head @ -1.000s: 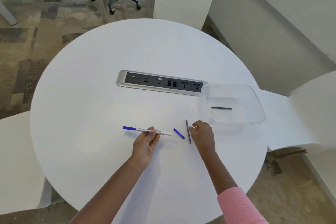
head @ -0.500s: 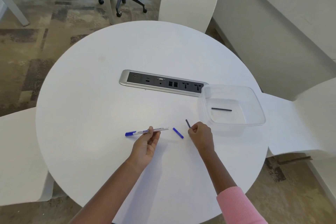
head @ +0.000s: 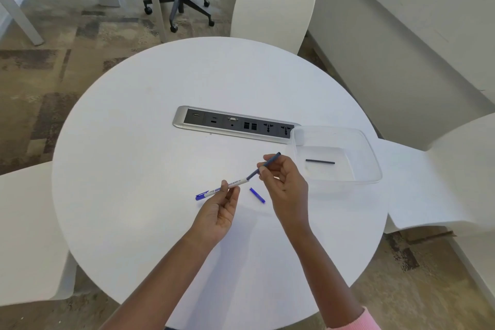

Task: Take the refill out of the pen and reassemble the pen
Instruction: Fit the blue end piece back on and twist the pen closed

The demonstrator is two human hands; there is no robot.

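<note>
A white pen barrel (head: pixel 235 182) with a blue cap at its left end is held above the round white table (head: pixel 134 169), pinched by my left hand (head: pixel 219 211). My right hand (head: pixel 284 185) pinches a dark refill (head: pixel 263 166) whose lower end meets the barrel's open right end. A small blue end plug (head: pixel 257 195) lies on the table between my hands. A second dark refill (head: pixel 320 161) lies inside the clear plastic container (head: pixel 369 158).
A silver socket panel (head: pixel 230 124) is set into the table's middle, its right end under the container's corner. White chairs (head: pixel 270 8) stand around the table, and a wheeled stool base (head: pixel 176 0) is on the floor behind.
My right hand picked the dark refill up off the table and brought its end to the barrel's open end. My left hand lifted and tilted the barrel.
</note>
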